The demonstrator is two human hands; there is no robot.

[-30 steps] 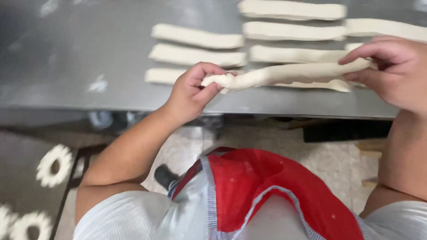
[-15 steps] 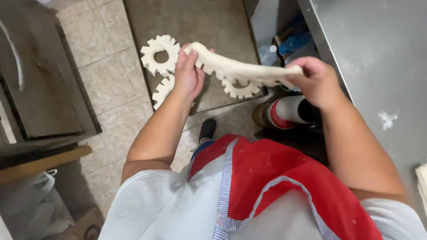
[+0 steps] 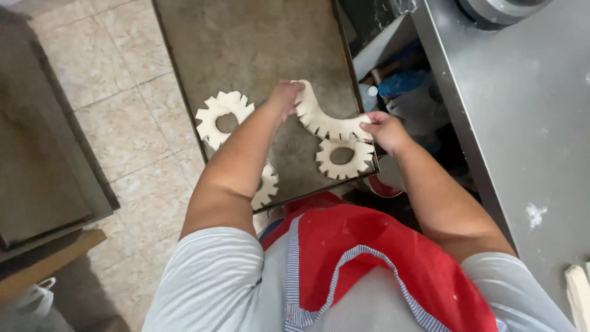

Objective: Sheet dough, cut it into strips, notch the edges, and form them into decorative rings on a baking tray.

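Observation:
A notched strip of pale dough [image 3: 324,122] curves in a U between my two hands over a dark baking tray [image 3: 246,43]. My left hand [image 3: 284,96] grips its far end and my right hand [image 3: 382,130] grips its near end. Three finished dough rings with toothed edges lie on the tray: one [image 3: 222,117] at the left, one [image 3: 343,157] just under the strip, and one [image 3: 265,185] partly hidden by my left forearm.
The tray rests low above a beige tiled floor [image 3: 117,110]. A steel worktable [image 3: 528,117] runs along the right, with a dough piece [image 3: 578,292] at its near corner. Bottles and clutter [image 3: 402,83] sit beneath it. A dark cabinet [image 3: 37,166] stands left.
I have turned from the worktable with its rows of dough strips to the tray. The strip, straight a second ago, is now lowered and bent into a curve over the tray.

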